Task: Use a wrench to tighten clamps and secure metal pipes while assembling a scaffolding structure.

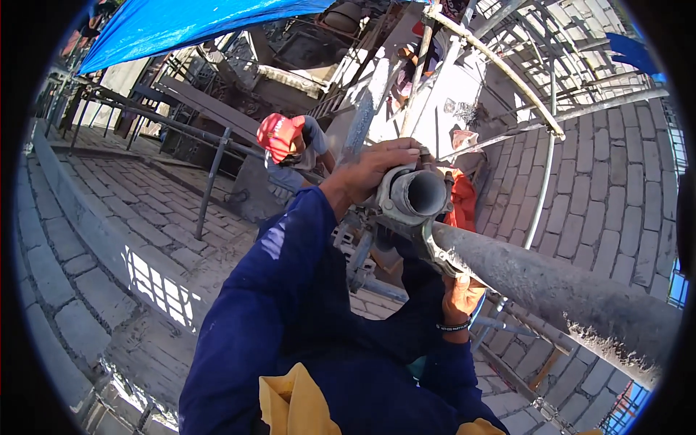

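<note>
A grey scaffold coupler (395, 199) sits around the open end of an upright scaffold tube (424, 194) in front of me. My left hand (373, 170) is wrapped over its far left side, the fingers reaching the bolt end (425, 156). A second, thick scaffold tube (558, 279) runs from the coupler toward the lower right, its surface crusted with cement. Under that tube, my right hand (460, 297) closes on the coupler's lower jaw; the fingertips are partly hidden by metal. A dark band circles the right wrist.
Below, left of the coupler, is a person in a red cap (281, 136). Another person (417, 69) is farther off near the poles. Scaffold poles (500, 69) cross at the upper right, and a blue tarpaulin (181, 29) hangs upper left. Block walls (602, 188) flank both sides.
</note>
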Action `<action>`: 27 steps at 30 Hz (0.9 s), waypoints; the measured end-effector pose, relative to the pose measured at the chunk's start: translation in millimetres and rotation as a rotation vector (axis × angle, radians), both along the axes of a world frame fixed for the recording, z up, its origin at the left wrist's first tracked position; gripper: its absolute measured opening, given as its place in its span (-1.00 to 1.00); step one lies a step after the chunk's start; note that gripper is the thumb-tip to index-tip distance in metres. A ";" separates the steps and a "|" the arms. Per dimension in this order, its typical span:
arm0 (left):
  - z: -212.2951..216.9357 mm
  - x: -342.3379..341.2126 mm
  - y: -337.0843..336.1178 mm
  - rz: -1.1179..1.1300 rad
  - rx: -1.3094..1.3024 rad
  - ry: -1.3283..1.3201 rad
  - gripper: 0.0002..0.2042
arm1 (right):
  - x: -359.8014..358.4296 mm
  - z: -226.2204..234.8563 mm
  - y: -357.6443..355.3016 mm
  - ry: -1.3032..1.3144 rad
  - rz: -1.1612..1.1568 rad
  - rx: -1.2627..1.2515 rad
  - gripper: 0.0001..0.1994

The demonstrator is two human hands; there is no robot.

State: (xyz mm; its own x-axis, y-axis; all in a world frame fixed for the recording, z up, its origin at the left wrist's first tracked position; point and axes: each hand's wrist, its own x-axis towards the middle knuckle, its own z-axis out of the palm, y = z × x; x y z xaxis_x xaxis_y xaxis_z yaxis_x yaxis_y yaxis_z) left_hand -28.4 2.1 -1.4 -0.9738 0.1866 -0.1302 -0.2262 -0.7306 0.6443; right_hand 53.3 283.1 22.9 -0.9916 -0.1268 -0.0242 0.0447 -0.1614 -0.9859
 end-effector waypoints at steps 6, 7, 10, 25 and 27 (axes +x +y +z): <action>19.5 4.6 4.7 0.008 0.095 0.040 -0.73 | -2.5 -27.1 50.8 0.172 -0.035 0.718 -0.68; 21.2 4.1 5.2 0.035 0.096 -0.015 -0.77 | -5.4 -24.8 52.7 0.450 0.091 1.024 -0.68; 32.8 2.1 4.4 0.013 0.107 -0.103 -0.80 | -7.9 -21.7 57.1 0.636 0.202 1.198 -0.60; 37.1 -21.5 13.6 -0.067 0.058 -0.239 -0.88 | -4.6 24.0 -17.9 -0.061 0.186 0.158 -0.74; 43.7 -18.1 12.8 0.009 0.007 -0.209 -0.88 | -1.5 23.2 -18.0 -0.113 0.227 0.100 -0.69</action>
